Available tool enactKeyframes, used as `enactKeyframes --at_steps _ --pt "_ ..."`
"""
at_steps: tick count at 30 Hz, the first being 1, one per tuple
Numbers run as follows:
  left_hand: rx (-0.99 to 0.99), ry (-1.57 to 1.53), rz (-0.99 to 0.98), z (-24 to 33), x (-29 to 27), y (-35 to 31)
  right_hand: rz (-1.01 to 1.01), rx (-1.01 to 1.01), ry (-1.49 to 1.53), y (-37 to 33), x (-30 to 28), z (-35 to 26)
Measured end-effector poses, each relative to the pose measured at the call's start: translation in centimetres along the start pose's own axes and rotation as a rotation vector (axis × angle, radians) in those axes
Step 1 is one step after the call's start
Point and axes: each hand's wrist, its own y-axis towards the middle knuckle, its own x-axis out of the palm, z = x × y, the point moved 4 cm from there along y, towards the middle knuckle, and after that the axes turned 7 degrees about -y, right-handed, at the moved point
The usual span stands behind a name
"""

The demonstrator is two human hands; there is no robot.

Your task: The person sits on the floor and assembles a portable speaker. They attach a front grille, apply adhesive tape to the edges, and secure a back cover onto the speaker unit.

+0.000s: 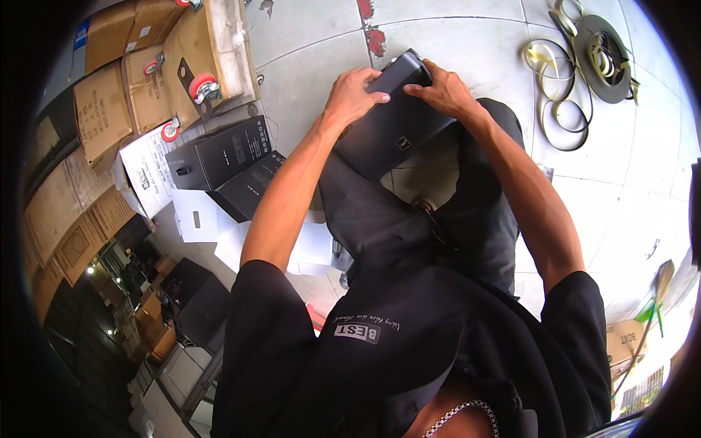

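A large black box-shaped case (398,120) with a small pale emblem on its broad face stands tilted between my knees, its narrow top end away from me. My left hand (356,95) grips the top end from the left, its thumb on the broad face and its fingers over the edge. From the right, my right hand (442,89) grips the same end, thumb likewise on the face. The far side of the case and its lower part are hidden, so I cannot tell exactly what it is.
Black printed cartons (223,153) lie at the left on white sheets (197,219). Beyond them are a wooden dolly with red casters (203,87) and brown cardboard boxes (102,109). A strapping roll (602,58) with loose loops lies on the tiled floor (467,36) at the far right.
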Motion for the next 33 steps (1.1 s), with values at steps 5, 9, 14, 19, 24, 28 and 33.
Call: enactKeyframes --at_steps 5,9,14,19,24,28,33 --pt "0.048 0.172 0.029 1.0 0.9 0.9 0.074 0.068 -0.072 0.2 0.9 -0.3" --pt "0.044 0.185 0.043 0.9 1.3 0.5 0.060 0.143 -0.119 0.1 1.0 -0.7" --pt "0.048 0.158 -0.013 -1.0 -0.5 -1.5 0.196 -0.143 -0.550 0.1 1.6 -4.6" --pt "-0.079 0.091 0.005 -6.1 -2.0 -7.0 -0.206 -0.567 -0.843 1.6 6.5 -8.7" --pt "-0.140 0.078 0.199 -5.7 -0.2 -9.1 -0.265 -0.409 -0.825 1.8 7.7 -9.4" --pt "-0.174 0.082 0.235 -5.2 0.1 -9.4 -0.251 -0.360 -0.868 1.8 8.1 -9.9" --pt "-0.153 -0.005 0.135 -6.3 -0.9 -8.8 -0.315 -0.314 -0.912 2.0 8.1 -10.8"
